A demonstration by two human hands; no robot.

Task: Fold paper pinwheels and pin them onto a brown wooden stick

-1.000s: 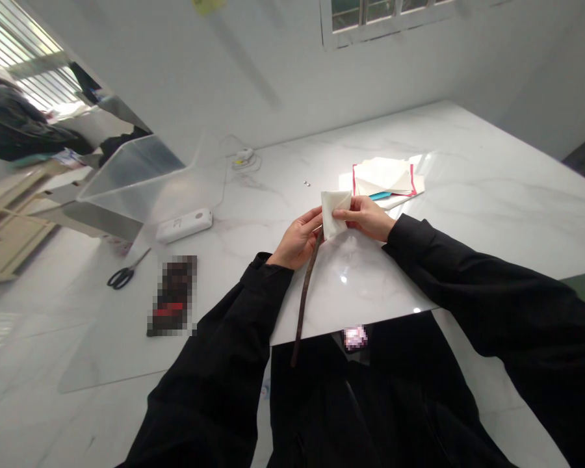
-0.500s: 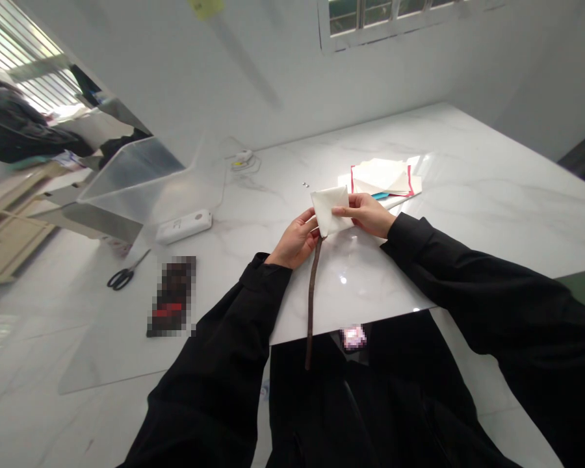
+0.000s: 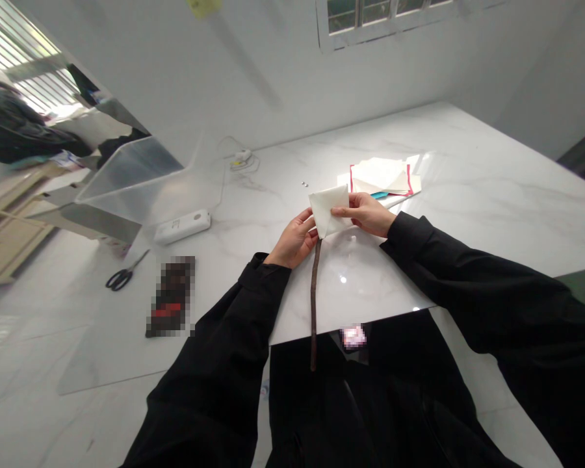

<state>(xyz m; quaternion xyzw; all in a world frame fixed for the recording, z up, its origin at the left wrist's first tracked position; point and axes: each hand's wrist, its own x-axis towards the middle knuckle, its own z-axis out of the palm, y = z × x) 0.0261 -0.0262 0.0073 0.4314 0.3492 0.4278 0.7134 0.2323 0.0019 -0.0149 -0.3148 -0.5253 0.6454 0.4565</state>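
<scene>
Brown strip [image 3: 313,299] has swung rightward, upper end obscured.

Black long-sleeved jacket [image 3: 370,429] worn, left hand [image 3: 292,242] and right hand [image 3: 370,216] uncovered

Plain dark fabric seen throughout; left sleeve [image 3: 209,364] cut loose and lightly creased, right sleeve [image 3: 487,305] gathered in soft folds; tab seen on left cuff [image 3: 263,274], pointed flap seen on right cuff [image 3: 410,233]; thin slanting line [image 3: 351,396], zip-like, barely made out on the front; lap also covered in black, jacket hem cannot be told apart
</scene>
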